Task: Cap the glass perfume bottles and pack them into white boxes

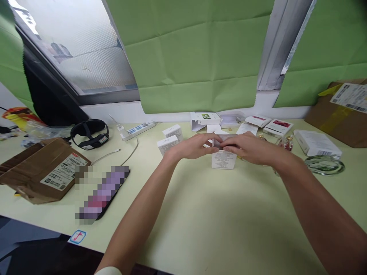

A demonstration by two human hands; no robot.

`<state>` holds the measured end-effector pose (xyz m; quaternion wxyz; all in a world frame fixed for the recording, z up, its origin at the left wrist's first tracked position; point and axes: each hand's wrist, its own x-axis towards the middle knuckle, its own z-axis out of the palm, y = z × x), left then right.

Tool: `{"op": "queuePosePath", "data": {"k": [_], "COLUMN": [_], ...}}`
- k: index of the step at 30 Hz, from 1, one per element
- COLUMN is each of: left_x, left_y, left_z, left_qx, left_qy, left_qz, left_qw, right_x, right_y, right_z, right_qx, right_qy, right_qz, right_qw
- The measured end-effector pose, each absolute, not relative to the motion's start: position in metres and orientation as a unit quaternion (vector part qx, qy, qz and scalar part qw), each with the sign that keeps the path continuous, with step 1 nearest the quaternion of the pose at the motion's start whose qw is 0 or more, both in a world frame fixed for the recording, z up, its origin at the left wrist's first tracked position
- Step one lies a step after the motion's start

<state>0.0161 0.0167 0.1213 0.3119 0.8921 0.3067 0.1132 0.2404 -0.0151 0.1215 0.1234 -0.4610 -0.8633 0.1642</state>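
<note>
In the middle of the table a small white carton (223,160) stands upright, with fine print on the side facing me. My left hand (196,146) grips it at its top left, fingers bent round the upper edge. From the other side my right hand (246,147) presses its fingers together on the top flaps, touching the left fingertips. The fingers hide most of the carton's top, and I cannot see inside. Two similar white boxes, a nearer one (167,144) and a farther one (173,131), stand just left of my left hand.
Behind my hands are an opened white box (205,118) and flat red-and-white boxes (278,126). Rightward lie a white box (317,142), a clear green-tinted dish (324,165) and a large carton (340,114). A phone (104,194), headset (89,134) and brown box (47,168) are left.
</note>
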Motion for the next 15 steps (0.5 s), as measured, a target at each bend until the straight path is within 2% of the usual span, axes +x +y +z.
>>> {"op": "queuePosePath", "data": {"k": [4,6,9,12,15], "left_x": [0.006,0.003,0.002,0.005,0.008], "left_y": [0.018,0.018,0.019,0.019,0.02], "left_z": [0.125,0.126,0.124,0.121,0.12], "left_qx": [0.878,0.87,0.861,0.865,0.875], "left_qy": [0.328,0.328,0.316,0.319,0.32], "left_qz": [0.107,0.104,0.11,0.118,0.119], "left_qw": [0.332,0.352,0.383,0.369,0.344], "right_x": [0.271,0.287,0.302,0.305,0.301], "right_y": [-0.015,-0.013,-0.006,0.0,0.002], "right_z": [0.134,0.133,0.12,0.107,0.101], "right_qx": [-0.501,-0.534,-0.541,-0.516,-0.495], "right_qy": [-0.797,-0.751,-0.733,-0.736,-0.736], "right_qz": [0.241,0.283,0.351,0.407,0.434], "right_qw": [0.236,0.264,0.216,0.163,0.157]}}
